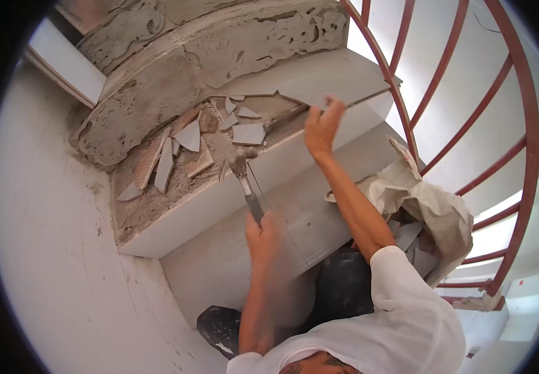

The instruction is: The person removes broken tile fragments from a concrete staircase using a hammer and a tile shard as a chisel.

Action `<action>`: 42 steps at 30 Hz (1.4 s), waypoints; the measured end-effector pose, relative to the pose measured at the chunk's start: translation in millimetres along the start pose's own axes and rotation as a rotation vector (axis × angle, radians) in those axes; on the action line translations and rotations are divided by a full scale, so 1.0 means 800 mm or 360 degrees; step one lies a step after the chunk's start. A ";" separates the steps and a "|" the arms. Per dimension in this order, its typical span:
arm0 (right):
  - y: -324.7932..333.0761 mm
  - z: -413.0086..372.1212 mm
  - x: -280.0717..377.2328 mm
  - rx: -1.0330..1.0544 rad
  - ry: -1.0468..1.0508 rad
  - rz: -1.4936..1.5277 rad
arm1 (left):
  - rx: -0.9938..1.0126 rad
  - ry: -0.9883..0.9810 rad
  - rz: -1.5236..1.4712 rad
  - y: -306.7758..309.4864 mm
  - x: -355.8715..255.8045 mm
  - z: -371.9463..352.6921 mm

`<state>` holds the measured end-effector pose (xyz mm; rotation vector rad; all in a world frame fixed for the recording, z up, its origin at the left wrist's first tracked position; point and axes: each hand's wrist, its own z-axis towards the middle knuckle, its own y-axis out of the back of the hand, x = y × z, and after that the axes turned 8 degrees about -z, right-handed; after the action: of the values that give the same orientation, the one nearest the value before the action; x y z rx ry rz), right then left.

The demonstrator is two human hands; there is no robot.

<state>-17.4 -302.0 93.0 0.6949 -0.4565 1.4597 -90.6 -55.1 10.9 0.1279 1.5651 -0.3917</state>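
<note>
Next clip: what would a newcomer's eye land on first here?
Broken tile shards lie scattered on the bare mortar of a stair step, left of centre. Below them the left hand grips a hammer, its head at the step's front edge, while the right hand holds the edge of a large tile on the same step. A red railing curves down the right side, with a crumpled sack beside it.

Broken tile pieces [188, 134] lie on the step [176, 224], a hammer [248, 187] just before them in the left hand [263, 240]. The right hand [322, 128] grips a tile slab [325, 78] behind them; a sack [431, 212] sits to the right beside the railing [525, 124], the wall [51, 249] to the left.
</note>
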 end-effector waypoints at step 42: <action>0.016 0.042 -0.072 0.0424 -0.1071 -0.0199 | 0.0305 0.0417 0.0194 0.067 0.002 -0.043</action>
<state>-30.1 -367.8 80.9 1.4160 -0.7210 1.1528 -105.8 5.7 -0.1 0.4352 1.7644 -0.4416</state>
